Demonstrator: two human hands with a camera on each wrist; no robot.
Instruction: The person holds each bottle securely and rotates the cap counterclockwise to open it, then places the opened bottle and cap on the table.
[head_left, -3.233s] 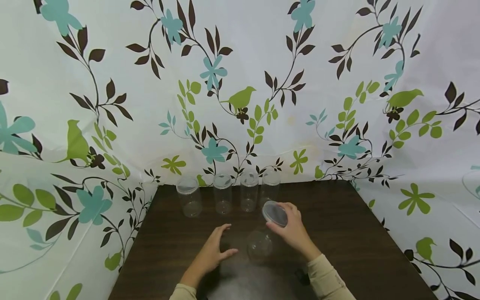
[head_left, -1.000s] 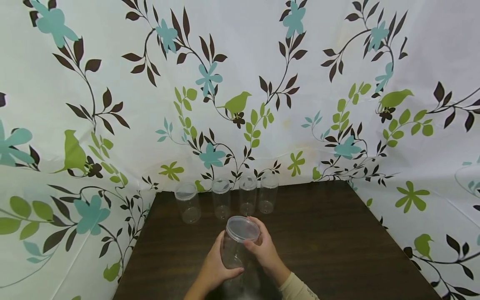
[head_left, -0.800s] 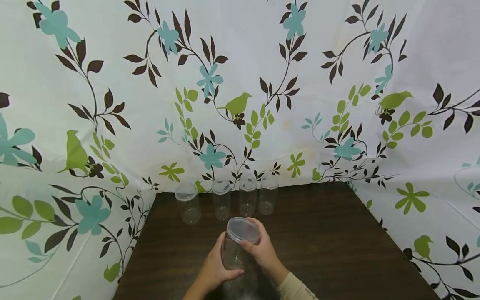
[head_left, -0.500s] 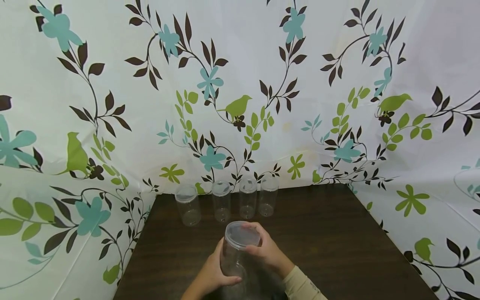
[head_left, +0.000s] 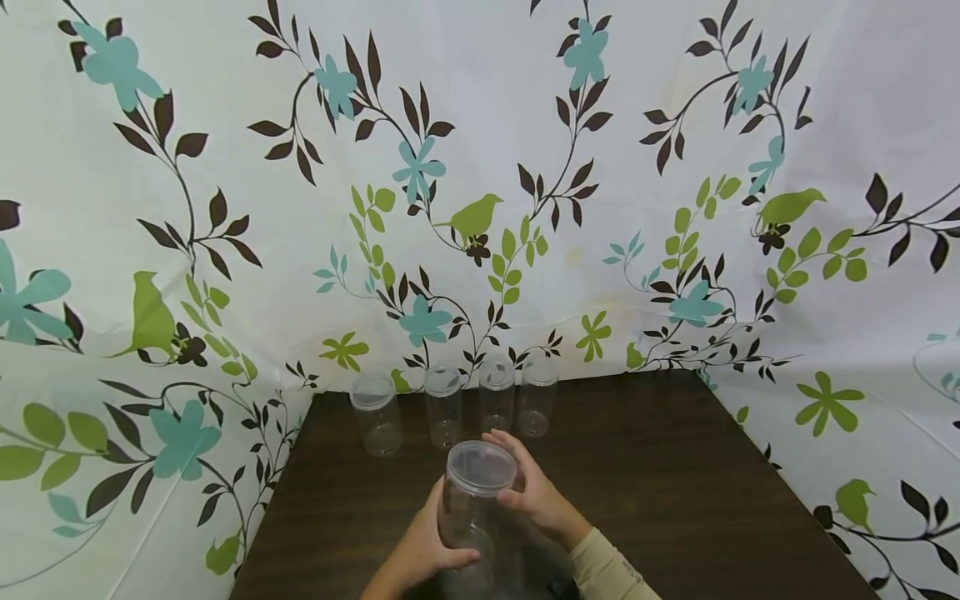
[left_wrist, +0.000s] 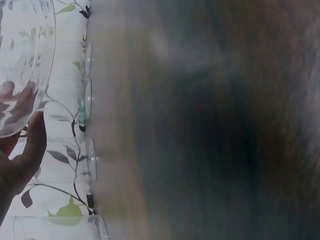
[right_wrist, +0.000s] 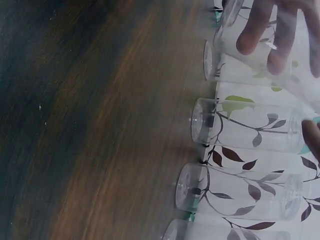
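A clear plastic jar [head_left: 468, 525] is held slightly tilted over the near middle of the table, its translucent lid [head_left: 482, 467] sitting on top. My left hand [head_left: 420, 550] wraps round the jar's body, thumb across the near side. At the lid's right edge, my right hand [head_left: 543, 500] grips the rim, thumb in front and fingers behind. The jar's round base [left_wrist: 25, 60] shows raised above the tabletop in the left wrist view. Through the clear wall, fingers [right_wrist: 277, 55] show in the right wrist view.
Several lidded clear jars [head_left: 378, 425] stand upright in a row along the back of the dark wooden table [head_left: 660, 483]. Behind and beside the table hangs a white cloth [head_left: 480, 108] printed with leaves, flowers and birds.
At first the right hand held the lid apart from the jar and the left hand was empty. Now both hands hold the lidded jar; lately the right fingers have shifted round the lid's rim.
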